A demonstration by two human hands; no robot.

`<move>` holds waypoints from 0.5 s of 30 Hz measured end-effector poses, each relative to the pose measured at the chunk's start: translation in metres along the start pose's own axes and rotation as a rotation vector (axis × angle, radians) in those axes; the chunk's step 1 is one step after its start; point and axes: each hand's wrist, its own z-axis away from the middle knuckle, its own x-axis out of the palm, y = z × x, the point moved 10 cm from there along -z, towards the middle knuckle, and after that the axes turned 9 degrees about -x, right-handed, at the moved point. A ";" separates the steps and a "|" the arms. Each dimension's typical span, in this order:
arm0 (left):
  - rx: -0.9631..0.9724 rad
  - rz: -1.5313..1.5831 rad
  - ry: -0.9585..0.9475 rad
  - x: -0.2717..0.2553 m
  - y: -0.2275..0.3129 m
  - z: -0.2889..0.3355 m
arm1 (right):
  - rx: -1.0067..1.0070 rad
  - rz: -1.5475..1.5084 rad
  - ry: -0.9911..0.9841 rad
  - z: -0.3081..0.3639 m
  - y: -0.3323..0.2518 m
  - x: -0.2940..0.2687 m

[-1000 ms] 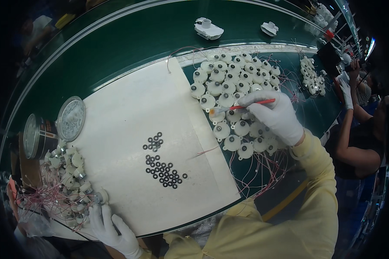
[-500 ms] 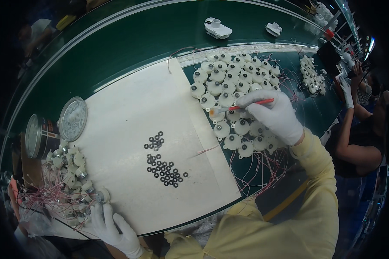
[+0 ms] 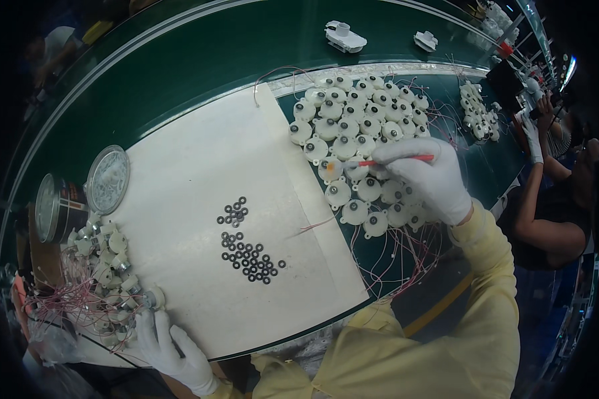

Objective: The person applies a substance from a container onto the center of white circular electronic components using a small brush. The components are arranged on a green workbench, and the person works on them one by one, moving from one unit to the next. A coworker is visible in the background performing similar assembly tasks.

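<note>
My right hand (image 3: 432, 178), in a white glove, grips the red handle of a small brush (image 3: 406, 159). Its pale bristles hang over the left side of a cluster of round cream-white motors (image 3: 343, 146) with dark centres. An orange patch shows by the bristle tip; whether it is on the brush or on a motor I cannot tell. Also gloved, my left hand (image 3: 173, 349) lies at the bench's left front with its fingers stretched apart. Its fingertips are close beside a single motor (image 3: 154, 297) at the edge of a heaped pile of motors (image 3: 110, 279) with reddish wires.
Small black rings (image 3: 249, 256) lie loose on the white sheet (image 3: 180, 179). A tin (image 3: 63, 209) and a round clear lid (image 3: 108, 179) stand at left. White housings (image 3: 346, 38) sit on the green belt (image 3: 246, 40). Another person's gloved hand (image 3: 531, 139) is at far right.
The brush has moved slightly up and right with my right hand. On the green belt the white housings have shifted a little to the right. My left hand has hardly moved.
</note>
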 end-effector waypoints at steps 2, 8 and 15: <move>0.000 0.004 0.005 0.000 0.000 0.000 | 0.052 -0.044 0.029 -0.005 0.006 0.000; 0.010 0.009 0.006 -0.001 0.001 -0.001 | 0.067 -0.008 0.001 -0.010 0.011 0.005; 0.014 -0.012 -0.012 -0.001 0.004 -0.001 | 0.004 0.056 0.033 -0.002 0.002 -0.013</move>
